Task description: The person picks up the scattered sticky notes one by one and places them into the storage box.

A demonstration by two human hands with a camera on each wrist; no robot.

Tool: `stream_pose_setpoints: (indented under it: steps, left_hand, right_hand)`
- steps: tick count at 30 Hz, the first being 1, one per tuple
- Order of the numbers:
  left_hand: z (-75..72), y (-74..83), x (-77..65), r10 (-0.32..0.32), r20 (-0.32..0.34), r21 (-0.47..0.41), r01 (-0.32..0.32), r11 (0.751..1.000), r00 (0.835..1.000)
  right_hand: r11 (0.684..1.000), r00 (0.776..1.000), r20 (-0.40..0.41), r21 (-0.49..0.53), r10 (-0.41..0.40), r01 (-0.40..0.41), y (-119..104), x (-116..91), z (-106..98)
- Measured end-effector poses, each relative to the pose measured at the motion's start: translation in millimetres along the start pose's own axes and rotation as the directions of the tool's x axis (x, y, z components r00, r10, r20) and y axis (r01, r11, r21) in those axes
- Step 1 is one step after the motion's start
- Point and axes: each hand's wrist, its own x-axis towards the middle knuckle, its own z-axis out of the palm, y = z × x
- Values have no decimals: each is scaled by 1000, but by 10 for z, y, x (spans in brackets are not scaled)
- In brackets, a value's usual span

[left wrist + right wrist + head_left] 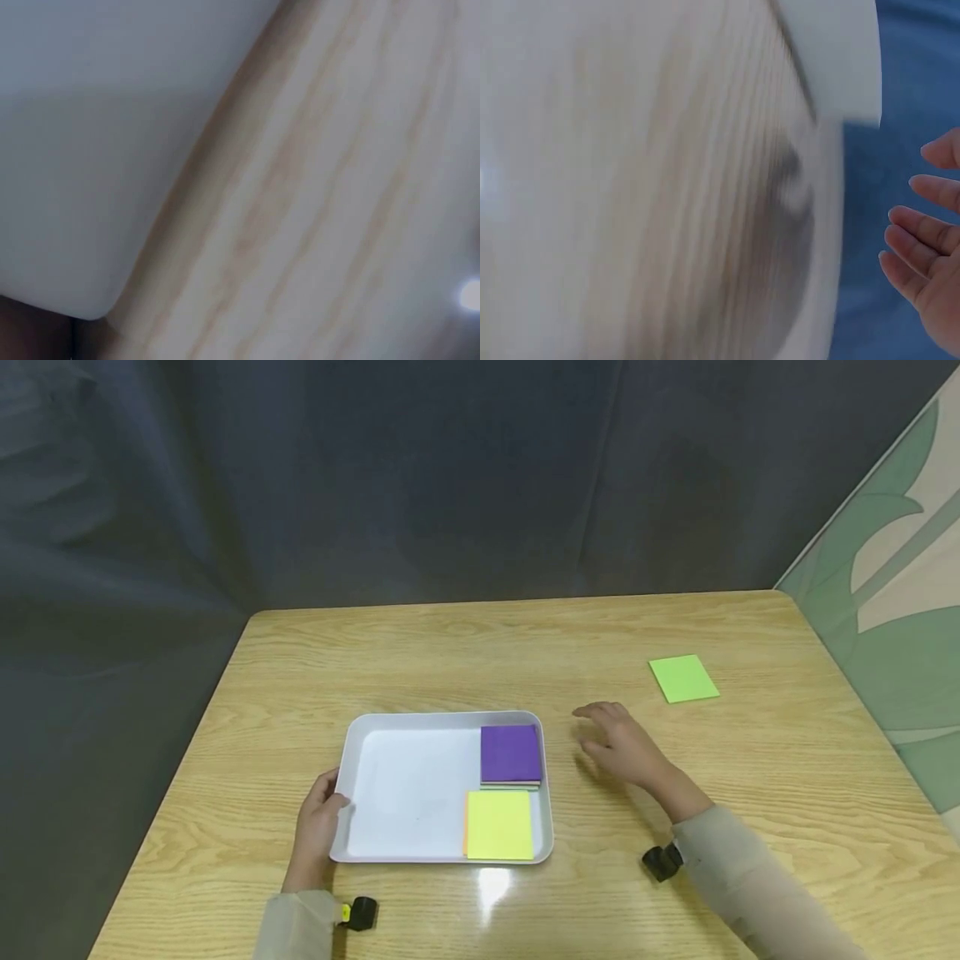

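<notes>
A white rectangular tray (420,793) lies on the table, its near side also filling the upper left of the left wrist view. My left hand (318,822) holds the tray's left rim, thumb over the edge and fingers along the outside. In the tray's right half are a stack of square paper with purple on top (510,753) and, nearer me, a yellow stack (500,825) with orange showing at its left edge. My right hand (618,747) hovers over the table right of the tray, fingers loosely extended, holding nothing. Farther right lies a lime-green square paper pad (683,678).
The wooden table (420,660) runs back to a dark curtain (465,485). On the right stands a panel with a green leaf pattern (915,677). A black wrist camera (662,862) sits below my right wrist, another (363,913) beside my left.
</notes>
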Motion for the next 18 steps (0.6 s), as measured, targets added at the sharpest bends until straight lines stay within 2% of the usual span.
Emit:
stream_pose_setpoints:
  steps: [4, 8, 13, 18]
  left_hand:
    - [4, -7, 4, -1, 0, -2, 1, 1000, 1000]
    - [5, -16, 12, -7, 0, 4, 7, 1000, 1000]
    - [1, -9, 8, -9, 0, -1, 9, 1000, 1000]
    - [2, -1, 1, -12, -1, 2, 12, 1000, 1000]
  right_hand:
    - [992, 992, 30, 16, 122, -122, 296, -5, -145]
    - [980, 979, 52, -18, 198, -197, 532, -43, -294]
    - [967, 968, 64, -94, 242, -236, 726, -35, -474]
    - [948, 964, 77, -220, 253, -231, 904, 23, -602]
